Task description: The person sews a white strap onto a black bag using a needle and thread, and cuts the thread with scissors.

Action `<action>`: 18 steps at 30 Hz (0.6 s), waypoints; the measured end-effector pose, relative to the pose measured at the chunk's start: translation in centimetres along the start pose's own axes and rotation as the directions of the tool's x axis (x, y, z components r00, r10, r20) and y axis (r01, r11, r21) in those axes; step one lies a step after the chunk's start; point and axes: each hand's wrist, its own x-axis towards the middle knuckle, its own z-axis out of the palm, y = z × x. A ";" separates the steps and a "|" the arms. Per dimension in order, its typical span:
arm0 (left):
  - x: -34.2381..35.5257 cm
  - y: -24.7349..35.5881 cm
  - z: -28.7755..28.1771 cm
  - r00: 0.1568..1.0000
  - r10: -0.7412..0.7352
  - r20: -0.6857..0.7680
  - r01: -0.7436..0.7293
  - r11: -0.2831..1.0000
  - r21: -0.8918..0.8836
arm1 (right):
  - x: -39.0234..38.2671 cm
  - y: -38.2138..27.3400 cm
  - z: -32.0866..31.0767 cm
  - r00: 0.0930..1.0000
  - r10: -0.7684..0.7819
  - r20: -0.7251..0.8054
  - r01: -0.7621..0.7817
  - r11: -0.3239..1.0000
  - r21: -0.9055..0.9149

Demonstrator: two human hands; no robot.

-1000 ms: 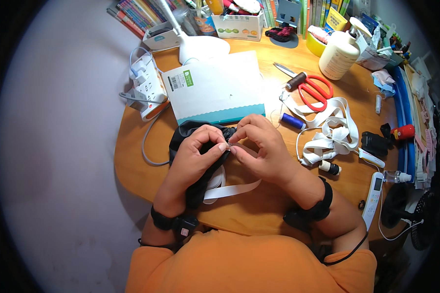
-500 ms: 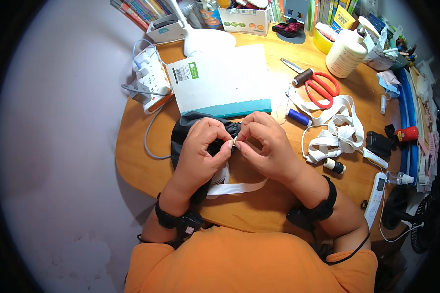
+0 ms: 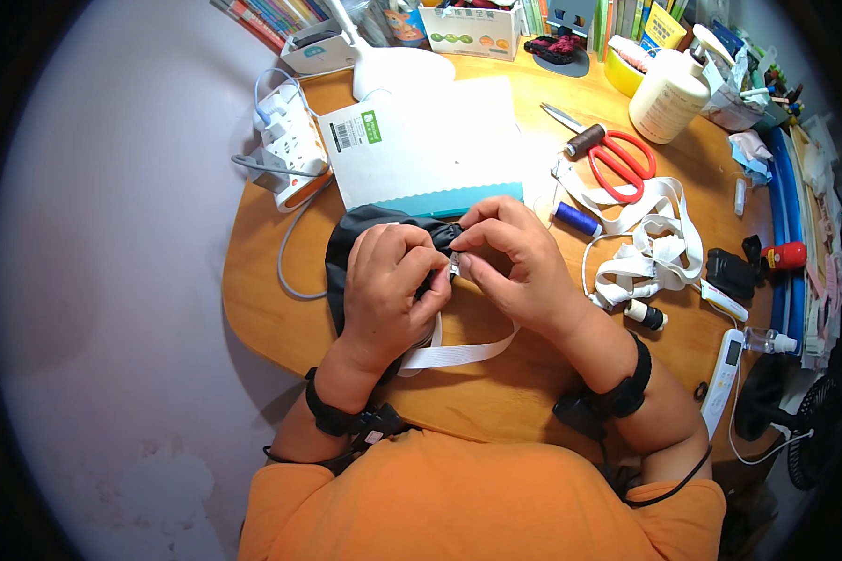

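Observation:
Over the front of the desk, my left hand (image 3: pixel 388 285) is closed in a pinch at the edge of black fabric (image 3: pixel 346 248). My right hand (image 3: pixel 510 262) pinches a small pale, shiny piece (image 3: pixel 454 266) beside the left fingertips; its exact nature is too small to tell. A white elastic band (image 3: pixel 458 353) loops below both hands. Right of them lie tangled white bands (image 3: pixel 664 220), a blue thread spool (image 3: pixel 575 219), a dark spool (image 3: pixel 585 140), red-handled scissors (image 3: pixel 625 168) and a black-and-white spool (image 3: pixel 646 314).
A white folder (image 3: pixel 426 140) lies behind the fabric, with a power strip (image 3: pixel 290 150) left of it and a white lamp base (image 3: pixel 402 75) behind. A cream pump bottle (image 3: pixel 669 98), black pouch (image 3: pixel 728 273), remote (image 3: pixel 723 379) and small fan (image 3: pixel 803 421) are at the right.
Both hands have stayed close together at the fabric. My left fingers have curled further over it, and my right fingers have shifted slightly. The whole view has shifted a little.

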 end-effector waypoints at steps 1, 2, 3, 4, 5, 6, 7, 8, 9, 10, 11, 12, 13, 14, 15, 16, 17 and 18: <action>0.0 0.0 0.0 1.000 0.003 -0.002 -0.003 1.000 0.009 | -0.1 0.1 0.1 1.000 0.003 -0.001 -0.003 1.000 0.001; 0.0 0.0 0.0 1.000 0.003 0.002 -0.003 1.000 0.009 | -0.1 0.3 0.1 0.999 0.037 0.016 -0.037 0.998 0.051; 0.0 0.1 0.0 1.000 0.010 -0.007 -0.010 1.000 0.012 | -0.2 0.5 0.2 0.997 0.069 0.034 -0.072 0.992 0.100; 0.1 0.1 0.0 1.000 0.018 -0.016 -0.017 1.000 0.016 | -0.3 0.5 0.1 0.997 0.072 0.032 -0.075 0.992 0.102; 0.1 0.1 0.0 1.000 0.017 -0.014 -0.017 1.000 0.017 | -0.2 0.5 0.1 0.995 0.086 0.056 -0.092 0.990 0.110; 0.1 0.1 0.0 0.999 0.033 -0.022 -0.033 0.999 0.022 | -0.2 0.4 0.0 0.992 0.100 0.079 -0.108 0.987 0.117; 0.0 0.1 -0.1 0.998 0.049 -0.030 -0.048 0.998 0.028 | -0.2 0.4 0.1 0.992 0.101 0.079 -0.110 0.987 0.119; 0.0 0.1 -0.1 0.998 0.050 -0.028 -0.049 0.998 0.027 | -0.2 0.3 0.1 0.994 0.087 0.071 -0.097 0.982 0.160; 0.0 0.1 -0.1 0.998 0.059 -0.038 -0.058 0.998 0.030 | -0.1 0.2 0.1 0.995 0.073 0.062 -0.084 0.976 0.200; 0.0 0.1 -0.1 0.997 0.068 -0.047 -0.066 0.997 0.033 | -0.2 0.2 0.1 0.995 0.074 0.061 -0.085 0.976 0.200; 0.0 0.1 -0.1 0.997 0.068 -0.047 -0.066 0.997 0.033 | -0.2 0.2 0.1 0.993 0.085 0.076 -0.100 0.971 0.216; 0.0 0.1 -0.1 0.997 0.066 -0.050 -0.064 0.997 0.032 | -0.2 0.2 0.1 0.991 0.096 0.091 -0.115 0.966 0.232; -0.1 0.0 -0.1 0.997 0.063 -0.053 -0.062 0.998 0.032 | -0.2 0.2 0.1 0.991 0.096 0.091 -0.115 0.966 0.233; -0.1 0.0 0.0 0.997 0.064 -0.052 -0.062 0.998 0.032 | -0.2 0.1 0.1 0.990 0.100 0.097 -0.121 0.963 0.240; -0.1 0.0 0.0 0.996 0.069 -0.052 -0.067 0.997 0.033 | -0.2 0.0 0.1 0.989 0.104 0.102 -0.126 0.961 0.247; -0.1 0.0 0.0 0.996 0.073 -0.052 -0.071 0.997 0.035 | -0.2 0.0 0.2 0.989 0.104 0.102 -0.126 0.961 0.248; -0.1 0.1 0.0 0.996 0.074 -0.052 -0.072 0.997 0.035 | -0.2 0.0 0.2 0.989 0.113 0.099 -0.135 0.958 0.255; -0.1 0.1 0.0 0.996 0.072 -0.053 -0.069 0.997 0.043 | -0.2 0.0 0.3 0.988 0.122 0.097 -0.143 0.955 0.261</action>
